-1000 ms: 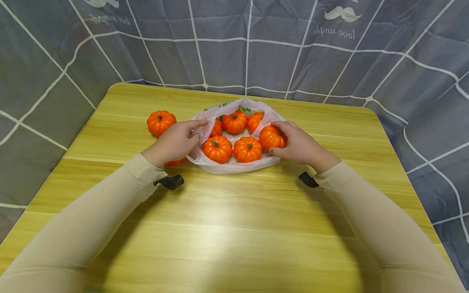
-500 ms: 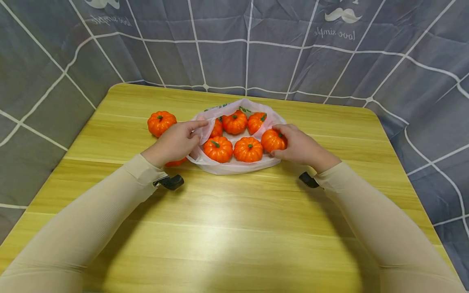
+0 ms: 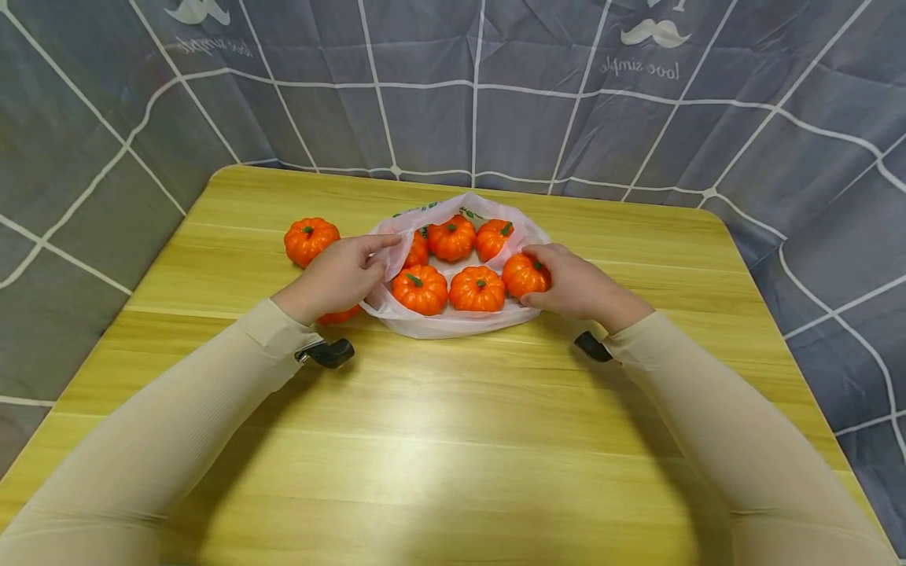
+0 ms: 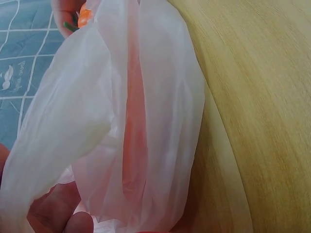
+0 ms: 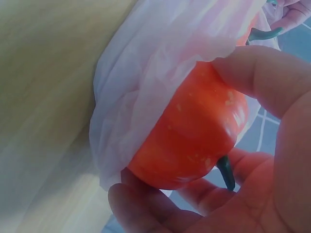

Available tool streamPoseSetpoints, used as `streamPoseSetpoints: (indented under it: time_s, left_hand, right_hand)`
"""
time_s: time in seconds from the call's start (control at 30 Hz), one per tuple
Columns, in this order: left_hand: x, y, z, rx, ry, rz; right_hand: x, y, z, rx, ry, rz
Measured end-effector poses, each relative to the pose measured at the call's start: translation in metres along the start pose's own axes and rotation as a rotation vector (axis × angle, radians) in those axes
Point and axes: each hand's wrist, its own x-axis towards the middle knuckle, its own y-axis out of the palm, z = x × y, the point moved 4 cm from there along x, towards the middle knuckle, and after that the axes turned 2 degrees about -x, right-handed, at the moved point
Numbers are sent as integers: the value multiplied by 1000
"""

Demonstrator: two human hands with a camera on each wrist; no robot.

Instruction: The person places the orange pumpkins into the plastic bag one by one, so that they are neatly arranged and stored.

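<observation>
A thin white plastic bag [image 3: 453,325] lies spread on the table with its mouth toward me. Inside it sit several small orange pumpkins [image 3: 477,289] with green stems. At the bag's right edge, my right hand [image 3: 576,284] grips another pumpkin [image 5: 189,131], fingers and thumb curled round it, partly within the bag's rim. My left hand [image 3: 340,275] holds the bag's left edge between thumb and fingers; in the left wrist view the film [image 4: 97,116] covers part of that hand. One pumpkin [image 3: 311,240] rests outside the bag, beyond my left hand. Another [image 3: 340,316] is mostly hidden beneath that hand.
The wooden table [image 3: 439,456] extends in front of the bag and to both sides. A grey curtain [image 3: 432,118] with white grid lines hangs behind the table and along its sides. Black wrist mounts [image 3: 333,353] stick out below both sleeves.
The pumpkin in my right hand has shifted slightly, lower into the bag's right edge. More of the back right pumpkin shows now. My left hand keeps its place on the bag.
</observation>
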Motion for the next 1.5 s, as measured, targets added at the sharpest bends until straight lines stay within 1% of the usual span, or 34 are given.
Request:
streamPoseSetpoints:
  time_s: [0.27, 0.63, 0.87, 1.5]
  left_hand:
    - [0, 0, 1, 10, -1, -1]
    - [0, 1, 2, 11, -6, 1]
    - [1, 0, 1, 1, -2, 0]
    - [1, 0, -1, 7, 3, 4]
  right_hand:
    - [0, 1, 1, -8, 21, 6]
    - [2, 2, -2, 32, 27, -10]
    - [1, 3, -3, 13, 51, 17]
    - [0, 3, -3, 5, 47, 34]
